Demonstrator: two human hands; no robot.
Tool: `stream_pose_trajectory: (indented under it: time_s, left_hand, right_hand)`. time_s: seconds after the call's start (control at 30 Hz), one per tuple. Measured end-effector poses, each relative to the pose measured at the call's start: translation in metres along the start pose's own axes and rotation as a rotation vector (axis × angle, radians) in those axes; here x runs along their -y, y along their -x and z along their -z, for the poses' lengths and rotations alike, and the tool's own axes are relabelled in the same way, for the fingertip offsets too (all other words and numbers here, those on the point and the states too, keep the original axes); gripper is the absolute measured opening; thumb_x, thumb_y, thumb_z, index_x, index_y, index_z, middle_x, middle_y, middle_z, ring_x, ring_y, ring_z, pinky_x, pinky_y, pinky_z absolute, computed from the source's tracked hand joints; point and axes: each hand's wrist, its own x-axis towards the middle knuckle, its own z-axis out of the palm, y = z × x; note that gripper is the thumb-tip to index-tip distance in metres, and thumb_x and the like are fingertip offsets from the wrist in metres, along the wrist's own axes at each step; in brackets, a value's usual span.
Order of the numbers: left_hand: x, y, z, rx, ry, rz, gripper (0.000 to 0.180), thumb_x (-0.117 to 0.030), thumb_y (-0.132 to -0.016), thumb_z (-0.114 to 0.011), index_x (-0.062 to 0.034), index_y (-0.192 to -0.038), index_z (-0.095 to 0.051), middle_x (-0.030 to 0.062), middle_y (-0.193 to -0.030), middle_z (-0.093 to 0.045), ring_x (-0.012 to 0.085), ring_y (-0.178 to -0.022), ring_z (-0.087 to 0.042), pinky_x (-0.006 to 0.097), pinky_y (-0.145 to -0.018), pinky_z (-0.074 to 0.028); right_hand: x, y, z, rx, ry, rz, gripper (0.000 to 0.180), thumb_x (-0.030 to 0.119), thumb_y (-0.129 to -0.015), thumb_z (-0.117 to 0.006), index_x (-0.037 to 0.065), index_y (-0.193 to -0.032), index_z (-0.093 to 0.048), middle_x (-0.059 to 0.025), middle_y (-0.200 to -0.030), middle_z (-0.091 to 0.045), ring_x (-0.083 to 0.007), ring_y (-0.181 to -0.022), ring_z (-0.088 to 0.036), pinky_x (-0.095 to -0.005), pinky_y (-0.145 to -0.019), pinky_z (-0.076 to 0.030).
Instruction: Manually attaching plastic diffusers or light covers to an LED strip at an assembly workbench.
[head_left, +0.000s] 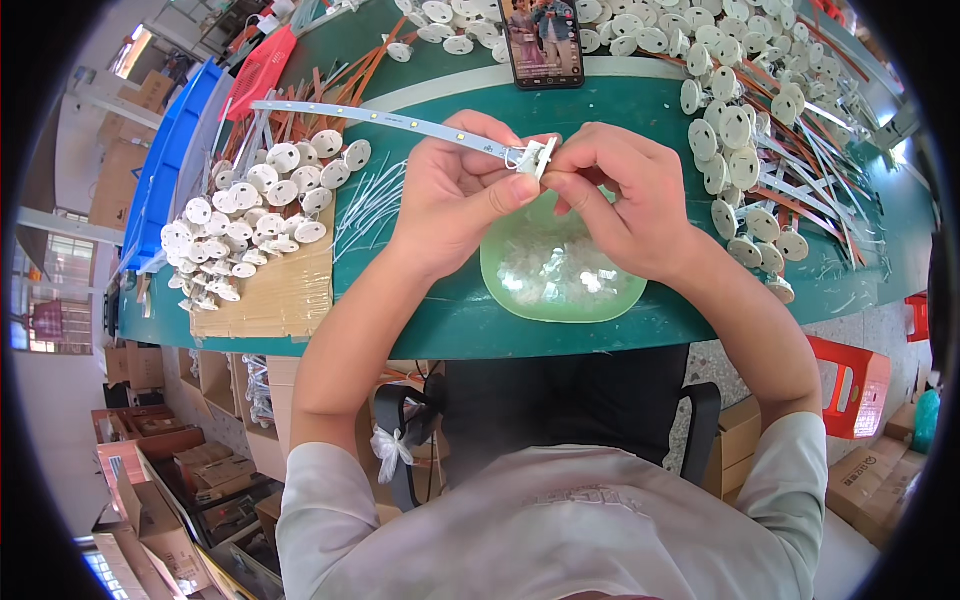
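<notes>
So the thing being worked on is a thin white LED strip (380, 115) with little yellowish chips along it, plus a small white disc-shaped plastic fitting (537, 157) on its right end. The fitting sits right between the two hands, above the translucent light-green bowl (565, 314) on the green table (440, 325).

The strip's long axis runs away to the left and slightly up, bowing a bit, with the far end hanging free near the red plastic basket (262, 72). The left hand (455, 190) is the nearer one to the strip: it's gripping the fitting, thumb on the near side. The right hand (625, 195) has its thumb and fingertips pinched together at the fitting's right edge. Can't tell if there's some tiny part in that pinch.

As for writing: there's tiny print on the strip, too small to make out. The black smartphone (543, 45) at the back shows small on-screen text, the brown cardboard carton (870, 485) at lower right has dark printing, and the pale grey shirt (570, 510) has blurry chest lettering.
</notes>
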Motion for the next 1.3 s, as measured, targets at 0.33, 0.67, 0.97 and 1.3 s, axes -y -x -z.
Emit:
stream_pose_trajectory:
  time_s: [0.33, 0.67, 0.97, 1.3]
  left_hand:
    - [0.000, -0.002, -0.004, -0.143, 0.169, 0.112, 0.027, -0.005, -0.091, -0.073, -0.0043, -0.113, -0.057, 0.0133, -0.103, -0.072, 0.0161, -0.093, -0.070, 0.027, -0.076, -0.058]
    - [0.001, -0.005, -0.011, -0.141, 0.009, 0.026, 0.033, -0.003, -0.087, -0.076, -0.0017, -0.112, -0.054, 0.0168, -0.106, -0.072, 0.0215, -0.098, -0.071, 0.032, -0.082, -0.059]
    - [-0.125, -0.013, 0.044, -0.318, -0.943, -0.115, 0.079, -0.016, -0.088, -0.076, 0.0051, -0.150, -0.030, 0.0169, -0.105, -0.073, 0.0163, -0.094, -0.071, 0.025, -0.070, -0.052]
    - [-0.278, 0.060, 0.190, -0.569, -2.396, 0.444, 0.046, -0.034, -0.082, -0.064, 0.0054, -0.105, -0.071, 0.0306, -0.091, -0.068, 0.0405, -0.089, -0.069, 0.046, -0.082, -0.054]
  right_hand:
    - [0.004, -0.002, -0.006, -0.061, -0.035, -0.052, 0.005, -0.005, -0.094, -0.060, -0.005, -0.098, -0.063, -0.0106, -0.092, -0.065, -0.0163, -0.074, -0.068, -0.0262, -0.063, -0.058]
    - [0.006, 0.001, -0.012, -0.109, 0.123, 0.003, 0.008, -0.010, -0.090, -0.060, -0.005, -0.096, -0.064, -0.0114, -0.090, -0.065, -0.0182, -0.075, -0.069, -0.0270, -0.067, -0.060]
    - [0.011, -0.004, -0.009, -0.153, 0.166, 0.109, 0.010, -0.005, -0.086, -0.069, -0.002, -0.095, -0.066, -0.0111, -0.086, -0.067, -0.0192, -0.073, -0.066, -0.0288, -0.066, -0.055]
    - [0.012, -0.006, -0.012, -0.054, 0.283, 0.354, 0.019, -0.010, -0.074, -0.071, 0.000, -0.088, -0.065, -0.0110, -0.085, -0.066, -0.0274, -0.074, -0.062, -0.0335, -0.063, -0.050]
